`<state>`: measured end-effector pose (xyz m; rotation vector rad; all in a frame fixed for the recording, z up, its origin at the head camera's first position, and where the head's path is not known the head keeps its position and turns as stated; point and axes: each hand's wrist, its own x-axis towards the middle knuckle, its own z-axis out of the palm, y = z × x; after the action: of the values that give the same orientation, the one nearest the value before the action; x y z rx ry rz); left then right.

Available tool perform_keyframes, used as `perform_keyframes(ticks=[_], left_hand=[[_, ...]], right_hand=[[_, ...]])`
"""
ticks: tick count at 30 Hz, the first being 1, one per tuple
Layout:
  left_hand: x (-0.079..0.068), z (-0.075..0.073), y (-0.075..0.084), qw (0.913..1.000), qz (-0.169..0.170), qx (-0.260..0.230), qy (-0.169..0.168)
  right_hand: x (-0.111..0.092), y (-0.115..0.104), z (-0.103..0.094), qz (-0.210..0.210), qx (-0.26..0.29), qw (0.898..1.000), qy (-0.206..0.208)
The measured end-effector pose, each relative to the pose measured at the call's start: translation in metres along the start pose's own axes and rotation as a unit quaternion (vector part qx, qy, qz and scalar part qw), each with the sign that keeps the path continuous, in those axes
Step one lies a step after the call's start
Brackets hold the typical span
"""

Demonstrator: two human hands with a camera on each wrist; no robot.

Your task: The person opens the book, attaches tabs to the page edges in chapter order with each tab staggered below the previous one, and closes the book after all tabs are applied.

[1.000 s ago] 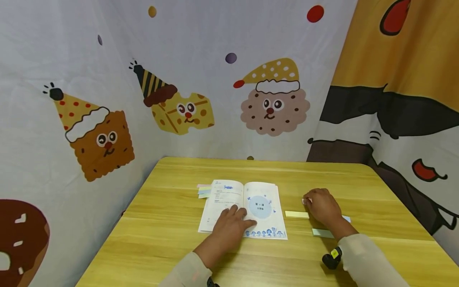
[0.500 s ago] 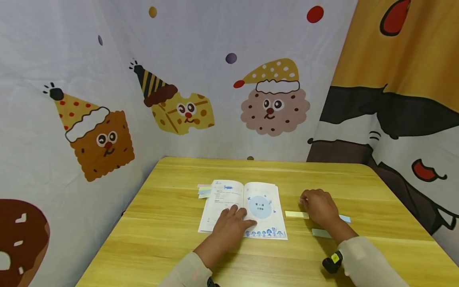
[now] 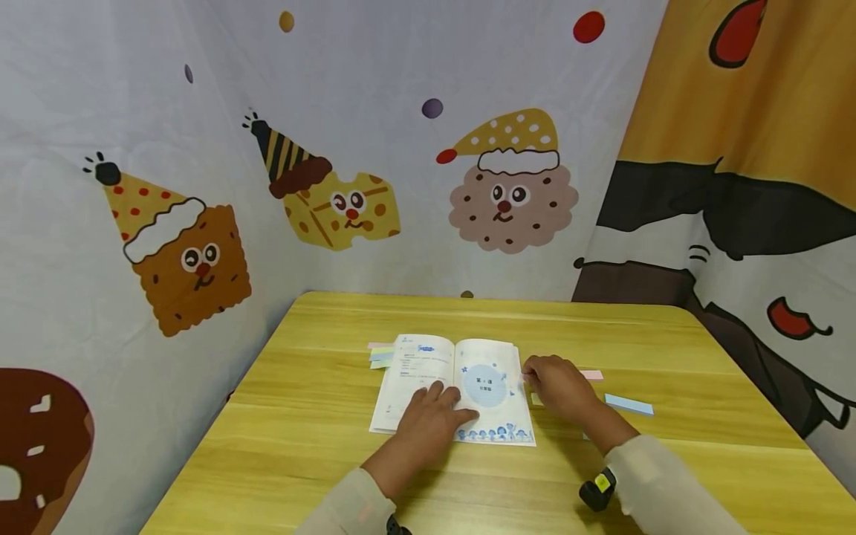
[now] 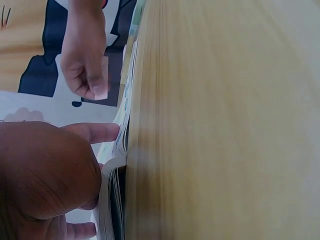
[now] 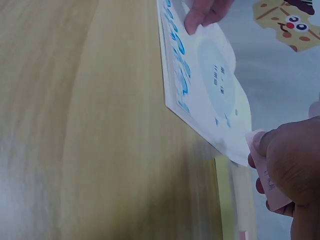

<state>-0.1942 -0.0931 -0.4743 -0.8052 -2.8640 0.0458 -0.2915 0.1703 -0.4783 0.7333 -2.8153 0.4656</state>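
An open book [image 3: 491,357] lies on the table, with printed text on its left page and a pale blue circle on the right one. My left hand [image 3: 431,425] rests across its lower middle, fingers spread over both pages. At the book's right edge is my right hand [image 3: 560,386], pinching a pink sticky note strip [image 5: 272,187] between thumb and fingers. The left wrist view shows the same pinched strip [image 4: 105,75] close above the page edges. Pink, yellow, blue and green tabs [image 3: 381,357] stick out from the book's left side.
Right of the book lie sticky note pads: a pink pad [image 3: 592,375], a blue pad [image 3: 628,405] and a yellow pad [image 5: 227,200] partly behind the right hand. A green one is mostly hidden under the right forearm. Printed curtains hang behind the wooden table [image 3: 461,498].
My right hand has come away from the pink pad and moved left to the book's right edge with the pink strip. The pink pad now shows. My left hand has stayed on the book.
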Motion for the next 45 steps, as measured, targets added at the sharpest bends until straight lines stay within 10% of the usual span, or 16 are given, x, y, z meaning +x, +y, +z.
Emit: perform_keyframes(ticks=[45], left_hand=[[-0.001,-0.001,-0.001,1.0000,0.004,-0.003,-0.003]], right_hand=[[0.008,-0.015,0.026,0.072,0.021,0.997,-0.029]])
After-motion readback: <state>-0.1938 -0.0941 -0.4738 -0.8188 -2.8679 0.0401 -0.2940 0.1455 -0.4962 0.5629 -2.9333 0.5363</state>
